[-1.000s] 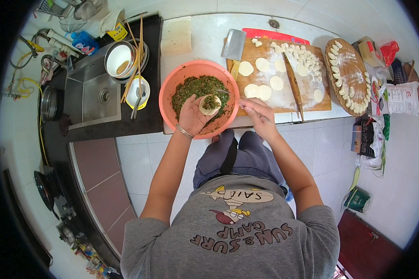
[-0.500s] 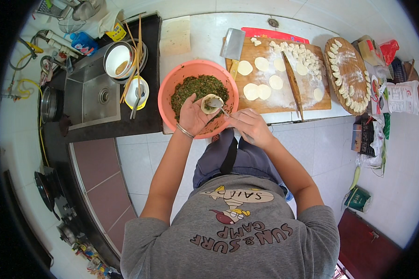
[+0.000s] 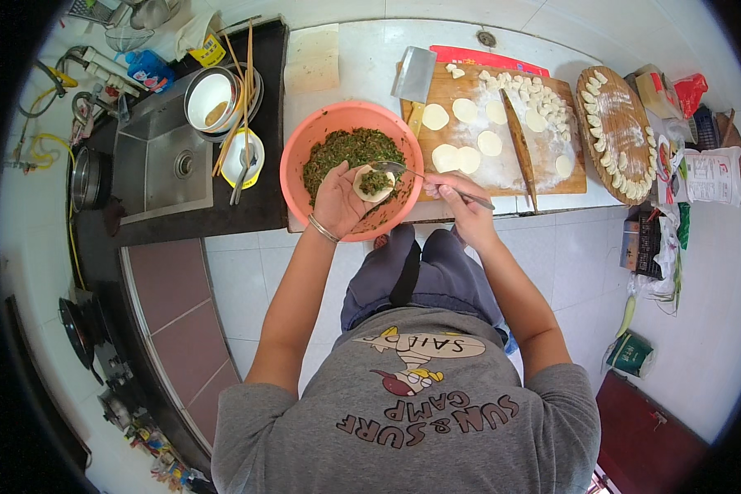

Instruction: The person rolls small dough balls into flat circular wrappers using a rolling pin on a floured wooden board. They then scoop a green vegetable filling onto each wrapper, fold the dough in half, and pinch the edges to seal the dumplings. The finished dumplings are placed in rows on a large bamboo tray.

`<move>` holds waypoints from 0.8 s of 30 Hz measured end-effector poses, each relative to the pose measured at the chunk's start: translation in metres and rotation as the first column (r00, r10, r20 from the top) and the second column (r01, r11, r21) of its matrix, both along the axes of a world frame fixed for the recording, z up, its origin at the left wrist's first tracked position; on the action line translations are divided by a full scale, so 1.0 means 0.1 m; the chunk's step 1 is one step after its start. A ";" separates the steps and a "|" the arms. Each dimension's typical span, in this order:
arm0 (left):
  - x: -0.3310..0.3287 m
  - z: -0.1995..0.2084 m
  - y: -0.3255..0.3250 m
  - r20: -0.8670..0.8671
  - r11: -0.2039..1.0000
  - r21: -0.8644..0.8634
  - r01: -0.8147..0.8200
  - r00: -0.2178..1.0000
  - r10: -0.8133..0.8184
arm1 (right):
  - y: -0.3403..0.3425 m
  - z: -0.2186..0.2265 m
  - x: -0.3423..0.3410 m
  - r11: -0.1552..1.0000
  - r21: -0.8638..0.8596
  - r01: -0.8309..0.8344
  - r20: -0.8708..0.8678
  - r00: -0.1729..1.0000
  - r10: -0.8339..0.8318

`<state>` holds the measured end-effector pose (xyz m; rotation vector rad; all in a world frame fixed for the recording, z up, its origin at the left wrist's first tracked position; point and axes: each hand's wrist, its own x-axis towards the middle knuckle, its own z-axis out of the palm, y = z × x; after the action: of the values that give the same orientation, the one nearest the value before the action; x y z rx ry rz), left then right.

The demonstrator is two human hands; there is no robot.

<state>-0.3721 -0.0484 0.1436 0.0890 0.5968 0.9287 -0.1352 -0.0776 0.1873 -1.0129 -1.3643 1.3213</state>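
My left hand [image 3: 342, 200] holds a round dumpling wrapper [image 3: 372, 196] in its fingers, with a mound of green filling [image 3: 376, 183] in the middle. In my right hand [image 3: 463, 204] is a metal spoon [image 3: 479, 200], its bowl just above the wrapper's far edge. Both hands are over the near part of a pink basin [image 3: 291, 156], which contains chopped green filling [image 3: 350, 152]. Right of the basin, several flat wrappers [image 3: 490, 143] and many small dough pieces [image 3: 552, 103] lie on a floured wooden board [image 3: 502, 183].
On the board are a rolling pin [image 3: 520, 152] and a cleaver [image 3: 415, 76]. Beyond it, a round tray [image 3: 617, 107] bears finished dumplings along its rim. To the left are a sink [image 3: 152, 169], stacked bowls [image 3: 212, 103] with chopsticks, and a yellow-rimmed bowl [image 3: 255, 156].
The spoon has lifted off the wrapper and moved to its far side, leaving a larger mound of filling there. My right hand has turned, with the spoon handle now pointing right.
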 end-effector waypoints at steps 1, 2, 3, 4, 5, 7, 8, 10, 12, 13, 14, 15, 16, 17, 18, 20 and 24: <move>0.00 0.02 0.00 -0.017 1.000 0.000 -0.005 1.000 0.005 | 0.00 -0.01 0.01 1.000 0.006 0.001 -0.018 1.000 -0.001; 0.00 0.03 -0.01 -0.035 1.000 0.000 -0.010 0.999 0.010 | 0.01 -0.04 0.04 1.000 0.013 0.002 -0.036 0.999 -0.002; 0.00 0.04 -0.02 -0.052 1.000 0.000 -0.016 0.999 0.016 | 0.01 -0.06 0.06 1.000 0.019 0.003 -0.054 0.999 -0.002; -0.01 0.03 -0.02 -0.055 1.000 0.000 -0.011 0.998 0.011 | 0.01 -0.09 0.07 1.000 0.018 0.006 -0.069 0.998 -0.004; -0.03 0.01 -0.02 -0.057 1.000 0.001 -0.005 0.998 0.005 | 0.01 -0.11 0.08 1.000 0.016 0.009 -0.084 0.996 -0.007; -0.04 -0.01 -0.02 -0.057 1.000 0.001 0.003 0.998 -0.003 | 0.01 -0.14 0.07 1.000 0.015 -0.014 -0.095 0.995 0.015; -0.04 -0.01 -0.02 -0.055 1.000 0.001 0.006 0.998 -0.006 | 0.02 -0.15 0.05 0.999 0.017 -0.039 -0.091 0.995 0.040; -0.05 -0.02 -0.01 -0.055 1.000 -0.001 0.016 0.998 -0.016 | 0.04 -0.15 0.01 0.996 0.020 -0.086 -0.069 0.994 0.087; -0.05 -0.05 -0.02 -0.061 1.000 -0.004 0.029 0.998 -0.029 | 0.05 -0.12 -0.04 0.991 0.022 -0.132 -0.031 0.991 0.133; -0.06 -0.04 -0.02 -0.070 1.000 0.002 0.030 0.997 -0.029 | 0.06 -0.11 -0.04 0.985 0.048 -0.164 0.040 0.986 0.162; -0.07 -0.03 -0.02 -0.079 1.000 0.007 0.031 0.996 -0.030 | 0.09 -0.11 -0.04 0.978 0.072 -0.197 0.111 0.976 0.189; -0.07 -0.01 -0.02 -0.087 0.999 0.013 0.033 0.996 -0.032 | 0.10 -0.10 -0.04 0.969 0.093 -0.230 0.184 0.960 0.210; -0.07 -0.01 -0.02 -0.082 1.000 0.009 0.026 0.996 -0.025 | 0.11 -0.11 -0.04 0.972 0.089 -0.219 0.157 0.966 0.203; -0.07 -0.02 -0.02 -0.078 1.000 0.005 0.019 0.997 -0.019 | 0.11 -0.14 -0.04 0.975 0.084 -0.207 0.130 0.972 0.196; -0.08 -0.02 -0.02 -0.073 1.000 0.000 0.011 0.997 -0.011 | 0.11 -0.14 -0.05 0.977 0.077 -0.198 0.103 0.977 0.189; -0.08 -0.01 -0.02 -0.050 0.999 0.031 0.009 0.999 -0.007 | 0.13 -0.09 -0.02 0.991 -0.009 -0.134 -0.013 0.991 0.134; -0.10 0.00 -0.02 -0.030 0.999 0.026 -0.040 0.999 0.041 | 0.15 0.22 -0.01 0.993 0.065 -0.094 0.161 0.983 0.083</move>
<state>-0.3826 -0.0504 0.1437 0.1141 0.6175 0.9759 -0.1361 -0.0621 0.2093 -1.0360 -1.5820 1.2682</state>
